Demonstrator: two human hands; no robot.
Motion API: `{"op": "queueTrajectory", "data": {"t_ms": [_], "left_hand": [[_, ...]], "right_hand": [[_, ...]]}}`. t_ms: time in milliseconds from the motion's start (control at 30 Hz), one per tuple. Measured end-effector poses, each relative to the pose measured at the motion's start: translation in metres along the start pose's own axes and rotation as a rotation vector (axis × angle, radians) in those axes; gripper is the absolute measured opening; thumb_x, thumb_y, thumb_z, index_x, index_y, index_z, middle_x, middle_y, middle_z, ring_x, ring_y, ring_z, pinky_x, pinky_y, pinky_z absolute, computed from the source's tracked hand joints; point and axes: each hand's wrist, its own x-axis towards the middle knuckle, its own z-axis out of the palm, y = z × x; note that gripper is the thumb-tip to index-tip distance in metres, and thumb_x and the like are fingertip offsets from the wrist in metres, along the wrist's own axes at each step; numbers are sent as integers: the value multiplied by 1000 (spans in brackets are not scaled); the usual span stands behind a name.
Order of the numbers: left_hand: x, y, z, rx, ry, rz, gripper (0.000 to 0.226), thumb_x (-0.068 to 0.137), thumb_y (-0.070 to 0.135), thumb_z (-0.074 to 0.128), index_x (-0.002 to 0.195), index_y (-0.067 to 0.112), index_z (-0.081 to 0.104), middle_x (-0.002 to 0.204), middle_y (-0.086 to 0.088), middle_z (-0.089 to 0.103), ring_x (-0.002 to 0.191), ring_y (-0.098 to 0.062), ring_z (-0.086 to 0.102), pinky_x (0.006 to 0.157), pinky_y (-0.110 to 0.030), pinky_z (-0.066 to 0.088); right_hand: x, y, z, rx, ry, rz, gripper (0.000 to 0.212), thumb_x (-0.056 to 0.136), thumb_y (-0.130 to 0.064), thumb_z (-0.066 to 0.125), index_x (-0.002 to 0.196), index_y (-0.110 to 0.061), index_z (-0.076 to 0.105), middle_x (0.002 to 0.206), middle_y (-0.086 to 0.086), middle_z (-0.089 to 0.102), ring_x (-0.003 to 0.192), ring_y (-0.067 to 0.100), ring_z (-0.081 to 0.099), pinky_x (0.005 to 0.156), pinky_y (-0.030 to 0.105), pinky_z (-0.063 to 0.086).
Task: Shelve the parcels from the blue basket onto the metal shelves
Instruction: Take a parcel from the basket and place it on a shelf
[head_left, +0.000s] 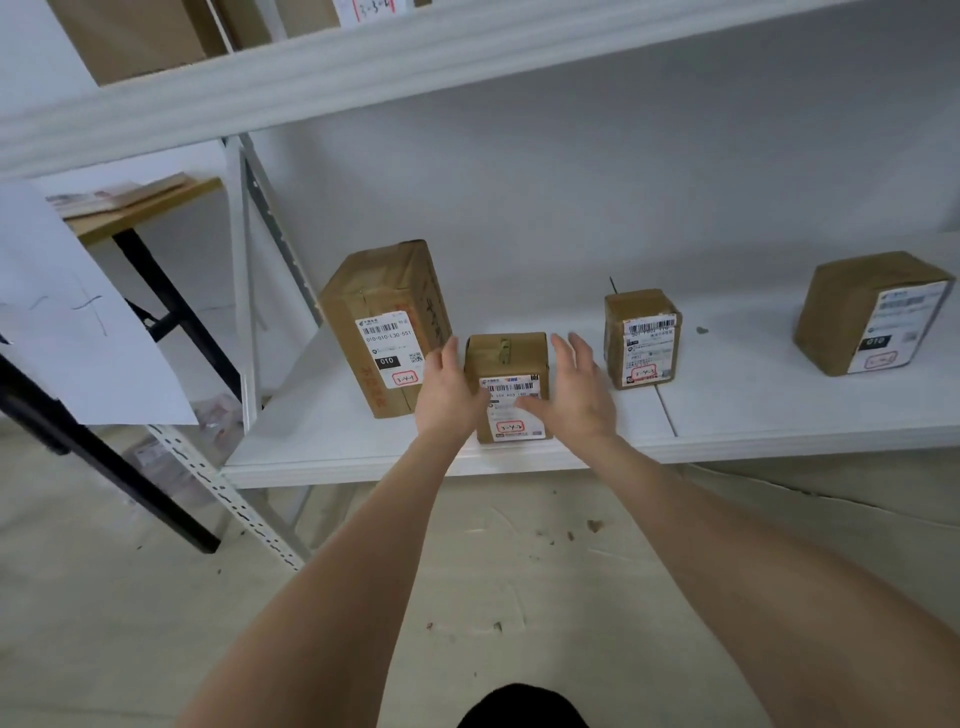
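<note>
Placing step, I judge. The small parcel sits on the metal shelf close to its front edge, just beside the tall parcel. A second small parcel stands to its right. My left hand and right hand flank it with straight fingers, clasping nothing; whether they touch it I cannot tell. Next: push it back from the lip, label outward. The left gap is tight, with more room on the right. The blue basket is out of view.

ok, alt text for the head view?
A left hand and right hand, fingers straight, flank a small parcel on a white metal shelf. A tall parcel stands to its left, a middle parcel and a far parcel to its right.
</note>
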Motion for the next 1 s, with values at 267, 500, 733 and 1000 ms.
{"op": "queueTrajectory", "data": {"t_ms": [267,500,733,1000], "left_hand": [[-2,23,1,472,-134,270,73,89,5,58,150,14,20,157,-1,18,145,-16,19,103,-33,42],[4,24,7,611,-113,266,58,84,-2,60,137,14,42,134,-1,47,113,-22,57,78,-31,50],[31,22,12,663,-76,312,43,87,-3,55,126,16,53,120,1,57,99,-23,64,66,-29,44],[63,15,19,646,-64,337,45,86,-4,57,126,16,54,119,1,58,99,-23,64,66,-28,44]], "right_hand": [[8,-20,-3,-328,-198,-135,75,94,-13,59,152,-28,15,162,-5,-8,147,28,16,98,36,46],[15,-19,-1,-326,-214,-118,68,90,-2,50,150,-24,26,161,2,8,116,31,56,89,37,48],[36,-18,6,-306,-184,-111,59,92,-3,48,146,-23,34,160,2,14,111,34,59,87,38,48],[64,-22,17,-303,-163,-84,53,96,-10,47,146,-22,34,159,4,17,114,35,57,92,39,49]]}}
